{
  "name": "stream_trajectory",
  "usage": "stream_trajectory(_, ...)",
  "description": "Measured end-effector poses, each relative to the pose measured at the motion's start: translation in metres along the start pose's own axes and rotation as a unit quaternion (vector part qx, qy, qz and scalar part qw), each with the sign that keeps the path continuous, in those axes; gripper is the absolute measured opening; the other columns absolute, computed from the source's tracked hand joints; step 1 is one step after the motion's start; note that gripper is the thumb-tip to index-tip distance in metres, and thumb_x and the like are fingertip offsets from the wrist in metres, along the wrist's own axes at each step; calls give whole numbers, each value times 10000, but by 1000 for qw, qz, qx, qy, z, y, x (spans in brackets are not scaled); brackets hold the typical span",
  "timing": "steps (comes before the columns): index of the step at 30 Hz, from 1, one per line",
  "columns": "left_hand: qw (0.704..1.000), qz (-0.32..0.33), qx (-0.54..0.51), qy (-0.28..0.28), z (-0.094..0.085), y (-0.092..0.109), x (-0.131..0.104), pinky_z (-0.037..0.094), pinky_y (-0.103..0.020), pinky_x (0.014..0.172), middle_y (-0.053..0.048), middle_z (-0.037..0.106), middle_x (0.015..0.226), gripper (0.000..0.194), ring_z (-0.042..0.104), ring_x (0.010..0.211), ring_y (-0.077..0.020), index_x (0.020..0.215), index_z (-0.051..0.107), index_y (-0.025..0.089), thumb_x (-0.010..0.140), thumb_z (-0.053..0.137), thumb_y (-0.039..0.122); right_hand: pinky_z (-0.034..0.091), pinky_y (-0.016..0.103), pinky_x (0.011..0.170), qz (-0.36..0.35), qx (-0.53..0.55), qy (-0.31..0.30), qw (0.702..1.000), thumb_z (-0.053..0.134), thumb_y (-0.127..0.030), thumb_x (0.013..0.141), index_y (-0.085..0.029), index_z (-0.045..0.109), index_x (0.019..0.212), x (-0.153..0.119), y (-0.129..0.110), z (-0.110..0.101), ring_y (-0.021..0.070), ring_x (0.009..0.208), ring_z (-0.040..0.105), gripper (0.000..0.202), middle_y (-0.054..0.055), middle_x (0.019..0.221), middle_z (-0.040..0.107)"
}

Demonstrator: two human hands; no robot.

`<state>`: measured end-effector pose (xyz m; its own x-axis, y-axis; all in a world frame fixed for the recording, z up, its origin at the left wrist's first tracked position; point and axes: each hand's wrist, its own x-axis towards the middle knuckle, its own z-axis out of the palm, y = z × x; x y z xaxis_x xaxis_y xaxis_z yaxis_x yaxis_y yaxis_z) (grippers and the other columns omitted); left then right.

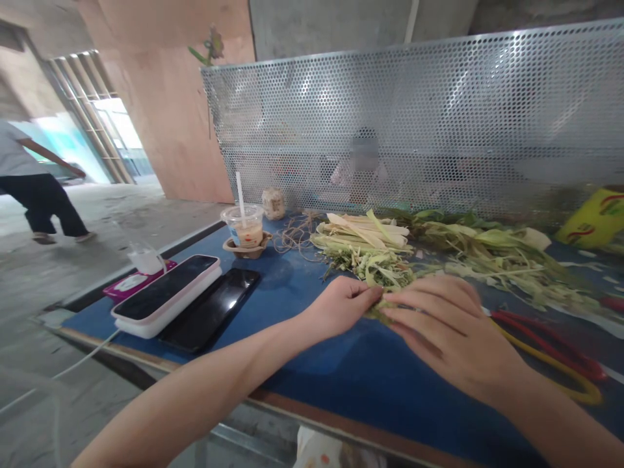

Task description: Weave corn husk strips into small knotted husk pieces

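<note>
Over the blue tabletop, my left hand (pixel 344 302) is closed, its thumb and fingers pinching a small piece of green plant material (pixel 377 311). My right hand (pixel 439 322) meets it at the same piece, fingers bent and drawn together around its right side; the thumb is hidden. Just beyond my hands lies a heap of cut green stems (pixel 385 268), with a bundle of pale husk strips (pixel 365 233) behind it. Long green leaves and husks (pixel 492 247) spread to the right.
Scissors with red and yellow handles (pixel 550 357) lie right. A drink cup (pixel 246 227) with a straw, two phones (pixel 168 292) (pixel 212 309) and twine (pixel 297 235) are left. A perforated metal screen (pixel 414 117) stands behind. A person (pixel 36 175) walks at far left.
</note>
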<state>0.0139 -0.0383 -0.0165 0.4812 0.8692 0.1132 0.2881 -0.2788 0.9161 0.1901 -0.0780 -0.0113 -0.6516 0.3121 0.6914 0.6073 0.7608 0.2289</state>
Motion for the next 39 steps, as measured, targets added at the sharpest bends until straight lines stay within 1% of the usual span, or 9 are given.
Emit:
stream_trajectory(3,992,-44,-117,30,4,-2,2,185,-227,469,59,287,468,299,227,466,-56,481,398,154,718,465,323,369,407,793,14,-104,17,994,612,-293,760,-270,632,939,3,-9,-2,232,922,511,181,30,1034,644)
stream_trajectory(7,958,-94,-268,30,9,1,3,221,-214,474,54,363,455,311,285,445,-42,468,436,137,633,585,355,349,347,693,-21,-221,46,974,518,-183,823,-292,645,914,-2,-19,7,171,835,526,191,-42,1025,663)
stream_trajectory(13,928,-150,-340,33,11,6,0,270,-217,497,35,424,479,323,364,472,-53,477,466,128,581,664,362,354,266,546,-124,-348,102,924,505,-74,804,-293,675,851,-16,-18,19,86,745,566,281,-123,961,674)
stream_trajectory(16,924,-139,-352,51,10,5,1,257,-214,485,28,430,486,324,385,484,-59,469,450,131,583,667,343,353,249,515,-195,-332,119,915,479,-78,816,-274,690,816,-17,-16,14,70,705,578,288,-116,940,683)
stream_trajectory(20,923,-120,-358,72,8,2,4,226,-214,468,22,426,479,325,372,486,-60,462,453,131,593,661,342,361,288,620,-107,-204,104,968,445,-117,823,-263,674,877,-21,-20,12,117,751,602,276,-80,924,696)
stream_trajectory(24,930,-97,-339,99,5,-2,7,232,-215,476,32,410,483,269,309,475,-49,472,477,123,634,627,277,350,291,681,-142,-111,87,980,335,-153,874,-244,675,850,-23,-23,14,111,784,600,354,-58,944,693)
stream_trajectory(31,934,-74,-348,22,-1,6,1,298,-205,524,-4,509,669,178,427,605,-84,678,562,124,717,488,280,353,340,672,-55,-123,102,986,513,-123,814,-182,643,891,-14,-19,5,170,783,612,162,9,847,713)
stream_trajectory(36,974,16,-227,14,2,9,-4,368,-240,762,-17,568,789,240,488,764,-114,830,582,121,690,622,311,340,338,677,-96,-120,102,983,437,-128,842,-179,663,844,-16,-20,2,167,779,606,232,18,839,707)
stream_trajectory(39,981,21,-192,24,2,5,-3,379,-256,759,-26,576,786,263,497,750,-121,834,584,114,732,575,356,332,319,643,-126,-111,88,982,351,-116,855,-194,678,812,-18,-21,1,144,811,579,339,-3,864,702)
